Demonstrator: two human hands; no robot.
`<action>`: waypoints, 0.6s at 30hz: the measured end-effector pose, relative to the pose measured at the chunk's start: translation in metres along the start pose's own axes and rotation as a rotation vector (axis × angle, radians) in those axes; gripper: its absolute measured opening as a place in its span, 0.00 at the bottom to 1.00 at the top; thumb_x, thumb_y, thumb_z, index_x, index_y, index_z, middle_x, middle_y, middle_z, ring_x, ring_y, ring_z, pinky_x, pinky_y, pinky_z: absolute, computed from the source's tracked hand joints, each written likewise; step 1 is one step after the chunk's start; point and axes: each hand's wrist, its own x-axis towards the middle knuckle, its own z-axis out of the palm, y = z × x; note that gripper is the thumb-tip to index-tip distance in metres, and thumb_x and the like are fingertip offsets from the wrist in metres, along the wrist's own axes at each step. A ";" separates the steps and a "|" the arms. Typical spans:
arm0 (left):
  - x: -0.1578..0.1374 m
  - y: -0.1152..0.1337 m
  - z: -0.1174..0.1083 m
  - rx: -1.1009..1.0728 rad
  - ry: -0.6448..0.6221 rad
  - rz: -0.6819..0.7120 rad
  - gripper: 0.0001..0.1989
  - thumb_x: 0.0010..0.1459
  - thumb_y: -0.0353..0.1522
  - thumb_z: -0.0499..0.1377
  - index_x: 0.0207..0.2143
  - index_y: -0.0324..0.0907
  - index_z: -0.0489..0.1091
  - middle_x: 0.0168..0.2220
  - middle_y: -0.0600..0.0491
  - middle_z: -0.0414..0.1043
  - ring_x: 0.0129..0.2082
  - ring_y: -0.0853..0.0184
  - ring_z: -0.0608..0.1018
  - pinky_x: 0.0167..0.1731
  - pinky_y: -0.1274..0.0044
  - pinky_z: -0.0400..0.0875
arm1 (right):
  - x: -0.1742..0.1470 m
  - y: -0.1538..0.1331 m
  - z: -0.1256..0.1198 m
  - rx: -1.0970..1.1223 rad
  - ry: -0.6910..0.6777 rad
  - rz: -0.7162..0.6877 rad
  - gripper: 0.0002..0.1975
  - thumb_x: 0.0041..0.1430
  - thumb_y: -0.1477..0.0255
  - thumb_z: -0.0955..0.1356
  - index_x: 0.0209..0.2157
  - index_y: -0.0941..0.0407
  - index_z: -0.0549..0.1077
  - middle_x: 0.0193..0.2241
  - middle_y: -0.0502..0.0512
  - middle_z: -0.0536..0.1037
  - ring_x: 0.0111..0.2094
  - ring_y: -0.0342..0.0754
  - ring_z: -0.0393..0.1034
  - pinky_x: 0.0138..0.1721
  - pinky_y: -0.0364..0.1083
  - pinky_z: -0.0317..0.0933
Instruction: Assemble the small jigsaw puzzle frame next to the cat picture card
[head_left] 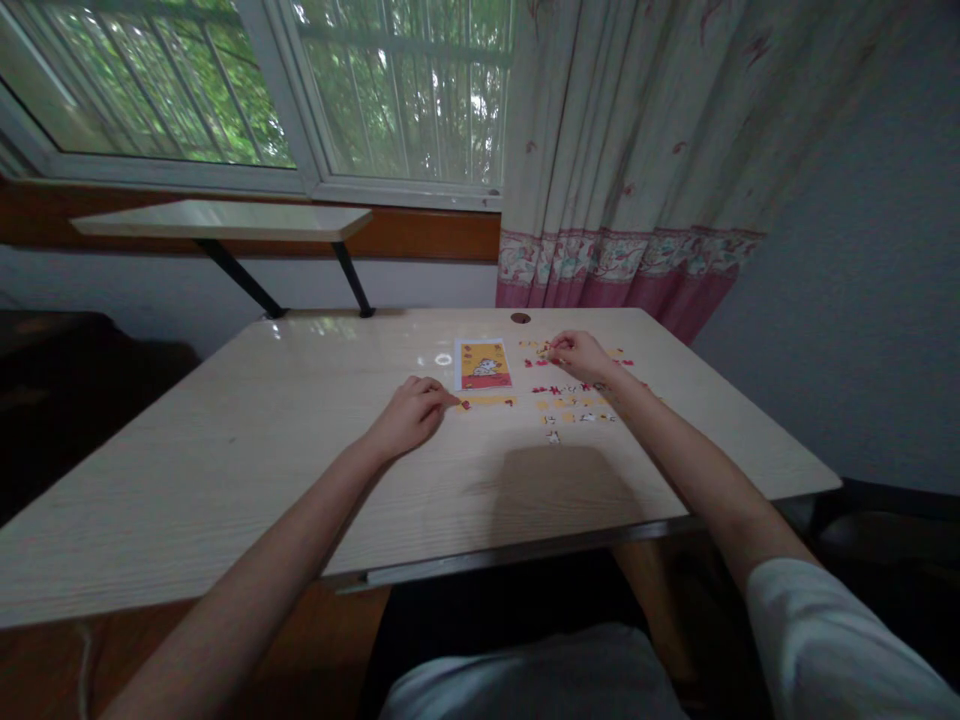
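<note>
My left hand (417, 412) rests on the table with curled fingers, its fingertips at the left end of a joined yellow strip of jigsaw pieces (487, 402) with small red marks. Right above that strip lies a picture card (484, 366) with a white cartoon animal on yellow and red. Over the loose pieces at the back right, my right hand (579, 354) is closed in a pinch on a small jigsaw piece (547, 352), partly hidden by the fingers. Rows of loose jigsaw pieces (577, 404) in yellow, red and white lie below it, some covered by my right forearm.
The pale wooden table (247, 470) has a round cable hole (520, 318) near its back edge. A raised shelf (225, 219) on dark legs stands at the back left. Behind are a window (405, 90) and a patterned curtain (622, 150).
</note>
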 end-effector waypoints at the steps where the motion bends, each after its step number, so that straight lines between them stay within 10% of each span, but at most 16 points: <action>1: 0.002 0.004 -0.001 -0.048 0.017 -0.010 0.15 0.57 0.27 0.49 0.42 0.42 0.73 0.39 0.47 0.71 0.40 0.62 0.69 0.44 0.68 0.63 | -0.007 -0.006 0.002 0.098 -0.015 -0.041 0.06 0.49 0.74 0.68 0.32 0.60 0.72 0.28 0.56 0.76 0.27 0.42 0.68 0.30 0.41 0.61; 18: 0.049 0.062 0.021 -0.665 0.073 -0.398 0.08 0.49 0.33 0.58 0.26 0.37 0.74 0.24 0.53 0.72 0.24 0.70 0.69 0.27 0.78 0.62 | -0.083 -0.063 0.045 0.420 -0.148 -0.228 0.09 0.48 0.68 0.70 0.30 0.58 0.73 0.29 0.53 0.77 0.30 0.42 0.69 0.35 0.44 0.63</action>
